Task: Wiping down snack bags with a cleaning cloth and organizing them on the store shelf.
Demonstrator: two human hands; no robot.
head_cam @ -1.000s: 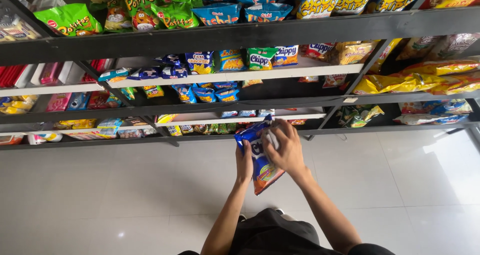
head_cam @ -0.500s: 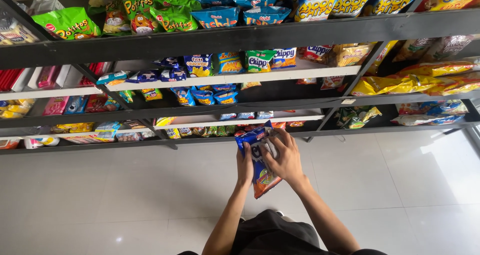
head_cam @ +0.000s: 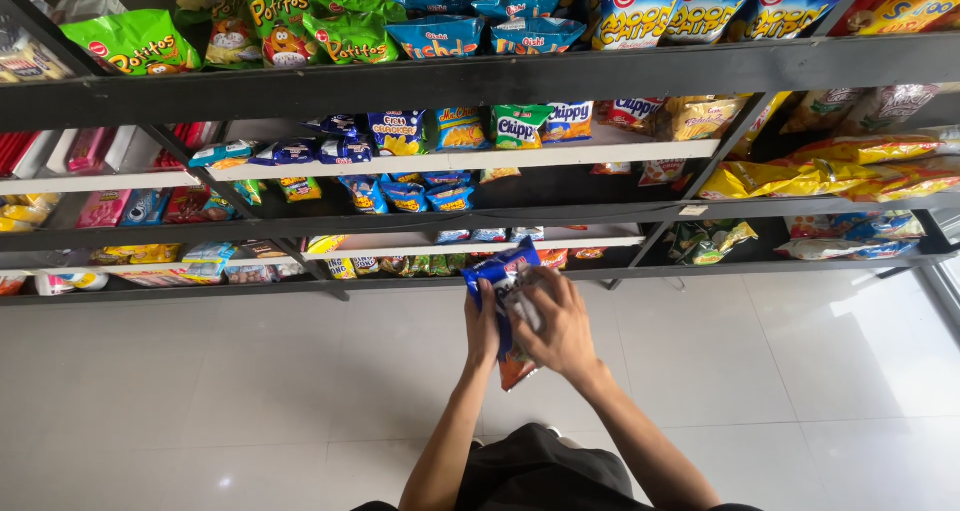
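Head view: both hands hold 1 snack packet [head_cam: 503, 293], blue at the top and orange-red at its lower end, in front of the bottom of a black snack shelf rack [head_cam: 480, 76]. The left hand [head_cam: 482, 323] is closed around the packet's left edge, fingers curled behind it and thumb on the front. The right hand [head_cam: 556, 323] lies across the packet's front, fingers bent and pressed onto the wrapper, so only the blue top and the orange-red tip show past it.

Against the pictures from 1 s and 0.5 s ago, the packet sits in much the same place, near the lowest shelf [head_cam: 470, 241] but not touching it. The right hand now covers more of the wrapper's face, and the packet looks a little more upright and bunched between the palms. The grip is firmer and more 2-handed than a moment earlier, and the packet is not resting on any shelf; it hangs over the pale tiled floor [head_cam: 200, 391].

Around it, the upper shelf carries green chip bags [head_cam: 140, 41] and blue bags [head_cam: 436, 34]; the middle shelf holds small blue packs [head_cam: 395, 131], and yellow bags [head_cam: 800, 176] lie at the right.
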